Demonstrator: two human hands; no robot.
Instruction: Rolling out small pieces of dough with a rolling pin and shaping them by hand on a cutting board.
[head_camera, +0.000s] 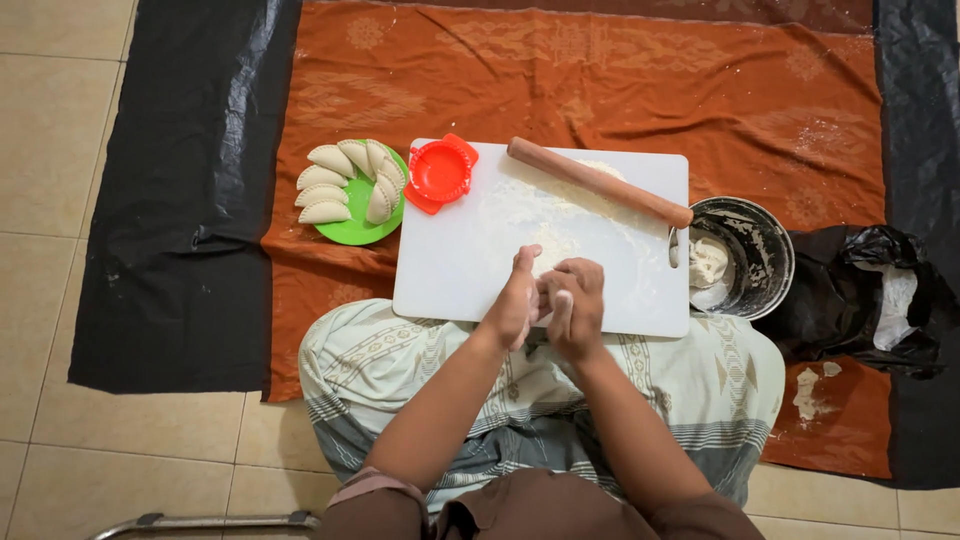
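Pressing a small dough piece (552, 296) between left hand (515, 300) and right hand (577, 308), fingers clenched round it, over the white cutting board (450, 270); rolling pin (598, 182) lying across, red mould (440, 170) beside; green plate (358, 228) holding dumplings (325, 185), metal bowl (770, 250) holding dough

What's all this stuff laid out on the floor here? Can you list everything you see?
cutting board: one, white, floured, on the cloth in front of the person
rolling pin: one, wooden, lying slantwise across the board's far right corner
dumpling press: one, red, at the board's far left corner
plate: one, green, left of the board
dumplings: about seven, pale, crimped, on the plate
bowl: one, metal, dough inside, right of the board
plastic bag: one, black, right of the bowl
cloth: one, orange patterned, over black sheeting
left hand: floury, pressed against the right
right hand: floury, fingers curled, whatever is between the palms is hidden
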